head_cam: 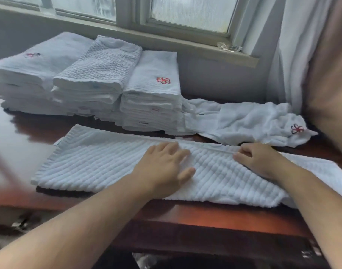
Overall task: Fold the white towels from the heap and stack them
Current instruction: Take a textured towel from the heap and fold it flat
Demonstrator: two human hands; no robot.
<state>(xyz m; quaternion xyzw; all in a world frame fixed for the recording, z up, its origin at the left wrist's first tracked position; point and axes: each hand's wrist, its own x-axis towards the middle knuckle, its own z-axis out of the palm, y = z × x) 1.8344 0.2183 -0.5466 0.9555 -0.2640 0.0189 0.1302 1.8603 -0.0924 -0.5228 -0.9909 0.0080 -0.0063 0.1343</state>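
A white ribbed towel (100,164) lies folded lengthwise across the front of the dark wooden table (205,212). My left hand (164,167) rests flat on its middle with fingers spread. My right hand (259,160) sits on the towel near its far edge, fingers curled and pinching the hem. Three stacks of folded white towels stand behind: a left stack (30,74), a middle stack (96,74) and a right stack (152,94) with a red flower mark on top. A crumpled unfolded towel (249,121) with a red mark lies to the right of the stacks.
A window sill (185,45) runs behind the stacks, with a small clear item (229,47) on it. White and tan curtains (317,65) hang at the right. The table's front edge is just below my forearms.
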